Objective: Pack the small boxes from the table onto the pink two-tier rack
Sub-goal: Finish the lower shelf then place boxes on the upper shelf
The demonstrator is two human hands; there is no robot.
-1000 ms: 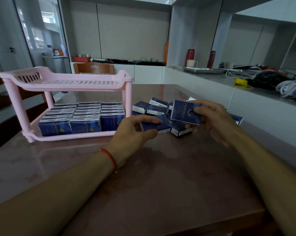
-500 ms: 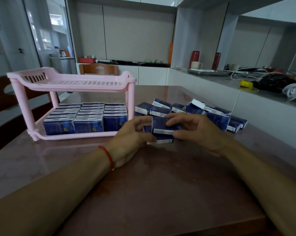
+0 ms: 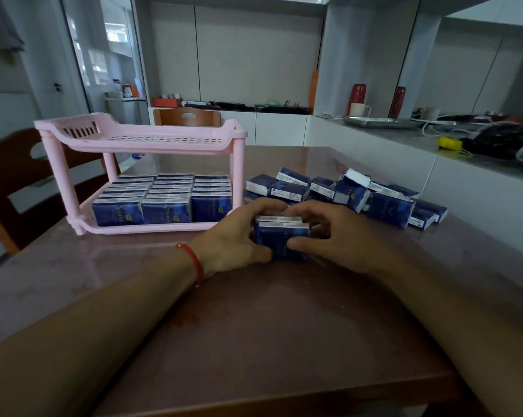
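Observation:
Two small dark-blue boxes (image 3: 281, 237) stand upright side by side on the table, squeezed between both hands. My left hand (image 3: 239, 236) grips them from the left, thumb low on the front. From the right, my right hand (image 3: 332, 233) holds them, its thumb on the front face too. Several more blue boxes (image 3: 344, 194) lie in a loose heap behind the hands. The pink two-tier rack (image 3: 239, 164) stands to the left; its lower tier holds three rows of blue boxes (image 3: 163, 203), and its upper tier has nothing on it.
The reddish-brown table (image 3: 254, 326) ends near the bottom of the view. Wooden chairs (image 3: 1, 182) stand at the left and behind the rack. A white counter (image 3: 404, 136) with a tray, cables and mugs runs along the right.
My right hand brought a box down from the air and set it against the one under my left hand. Both hands now press the pair together, nearer to me.

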